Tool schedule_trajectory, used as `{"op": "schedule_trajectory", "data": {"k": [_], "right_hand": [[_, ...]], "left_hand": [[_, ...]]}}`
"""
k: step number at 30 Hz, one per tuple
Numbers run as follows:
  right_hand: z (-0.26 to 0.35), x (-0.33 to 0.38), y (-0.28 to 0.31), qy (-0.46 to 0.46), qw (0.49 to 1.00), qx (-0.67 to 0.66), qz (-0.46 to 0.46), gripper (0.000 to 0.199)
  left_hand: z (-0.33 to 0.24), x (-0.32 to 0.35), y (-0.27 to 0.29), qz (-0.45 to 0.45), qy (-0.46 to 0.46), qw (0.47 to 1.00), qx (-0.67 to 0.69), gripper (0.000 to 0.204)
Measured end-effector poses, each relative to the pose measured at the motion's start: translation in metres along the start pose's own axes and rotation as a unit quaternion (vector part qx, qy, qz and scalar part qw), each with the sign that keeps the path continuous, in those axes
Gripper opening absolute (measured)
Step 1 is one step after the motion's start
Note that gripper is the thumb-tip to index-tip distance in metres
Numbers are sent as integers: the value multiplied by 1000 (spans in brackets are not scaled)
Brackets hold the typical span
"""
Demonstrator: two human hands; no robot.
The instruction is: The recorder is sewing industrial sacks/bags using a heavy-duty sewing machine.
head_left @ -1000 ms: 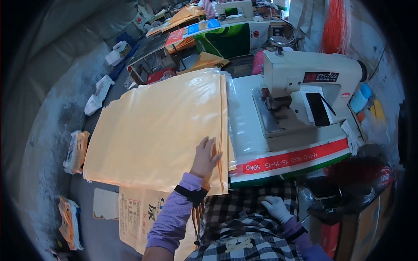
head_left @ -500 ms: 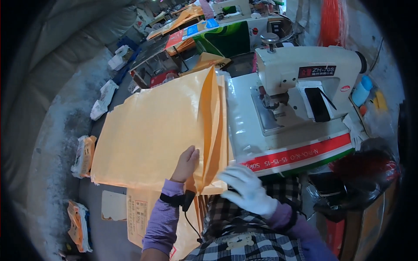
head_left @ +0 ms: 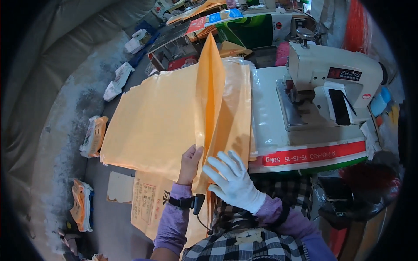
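Note:
A large plain yellow-orange woven sack (head_left: 152,117) lies across the work surface, its open edge turned right. The two layers of its mouth gape apart in a tall fold that peaks at the far end. At the near corner of that mouth, my bare left hand (head_left: 190,165) is closed on the sack's edge. My right hand (head_left: 233,180), in a white glove, hovers just right of the mouth with fingers spread and nothing in it. Under this sack lie more yellow sacks, one with a printed panel (head_left: 150,202) showing near my left forearm.
A white sewing machine (head_left: 335,80) stands at the right with a dark phone (head_left: 339,106) leaning on it. Its bed has a red-banded front edge (head_left: 313,153). Folded sack bundles (head_left: 82,204) line the left side. Red thread (head_left: 358,28) hangs at the far right.
The sack's mouth has spread wider and its fold stands more upright. My gloved right hand has moved closer to the mouth and spread its fingers. The whole view has shifted left.

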State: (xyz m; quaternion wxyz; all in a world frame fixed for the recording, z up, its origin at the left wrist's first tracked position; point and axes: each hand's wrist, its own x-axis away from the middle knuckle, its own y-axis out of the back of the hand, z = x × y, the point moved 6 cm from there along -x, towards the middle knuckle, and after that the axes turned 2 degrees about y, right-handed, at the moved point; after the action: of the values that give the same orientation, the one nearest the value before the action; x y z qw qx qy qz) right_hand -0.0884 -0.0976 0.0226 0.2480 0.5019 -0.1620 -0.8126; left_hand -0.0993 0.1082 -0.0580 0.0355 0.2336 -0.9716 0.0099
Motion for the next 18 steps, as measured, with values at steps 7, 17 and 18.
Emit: {"op": "schedule_trajectory", "data": {"k": [7, 17, 18], "right_hand": [[21, 69, -60, 146, 933, -38, 327, 15], [-129, -50, 25, 94, 942, 277, 163, 38], [-154, -46, 34, 139, 943, 235, 193, 31]], "left_hand": [[-40, 67, 9, -96, -21, 964, -246, 18], [-48, 239, 20, 36, -28, 840, -540, 26], [-43, 245, 26, 46, -41, 836, -545, 32]]}}
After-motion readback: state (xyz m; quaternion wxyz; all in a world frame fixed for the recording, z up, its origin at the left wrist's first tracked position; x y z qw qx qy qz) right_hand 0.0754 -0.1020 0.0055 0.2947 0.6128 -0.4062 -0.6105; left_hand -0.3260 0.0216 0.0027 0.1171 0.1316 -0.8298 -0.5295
